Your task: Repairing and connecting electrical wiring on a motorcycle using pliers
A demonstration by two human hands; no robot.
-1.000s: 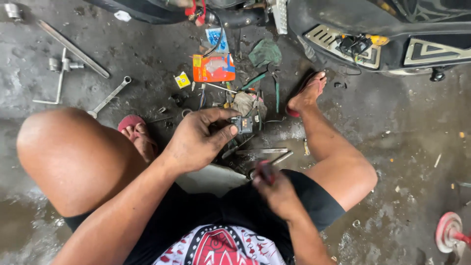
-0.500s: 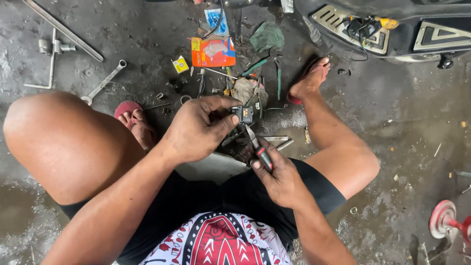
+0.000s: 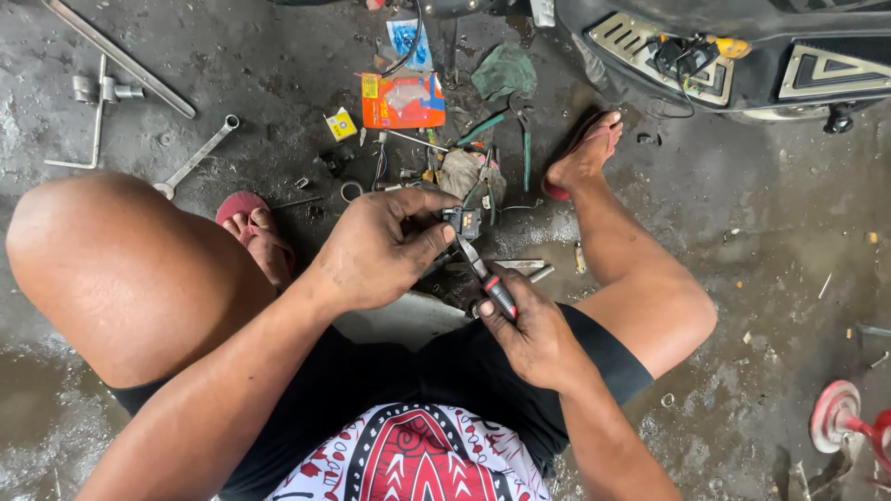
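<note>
The left hand (image 3: pixel 380 252) closes its fingers around a small dark part (image 3: pixel 463 223) (at about 12 o'clock above the lap). The right hand (image 3: pixel 531 329) grips a red-black screwdriver (image 3: pixel 486 276), its tip touching the part at 5 o'clock.

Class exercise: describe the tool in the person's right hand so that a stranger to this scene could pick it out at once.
Start at the two hands meeting between the bent knees. The right hand holds a screwdriver, its shaft angled up to the small dark part held by the left hand. Its black-and-red handle sets it apart from the green-handled pliers beyond.
</note>
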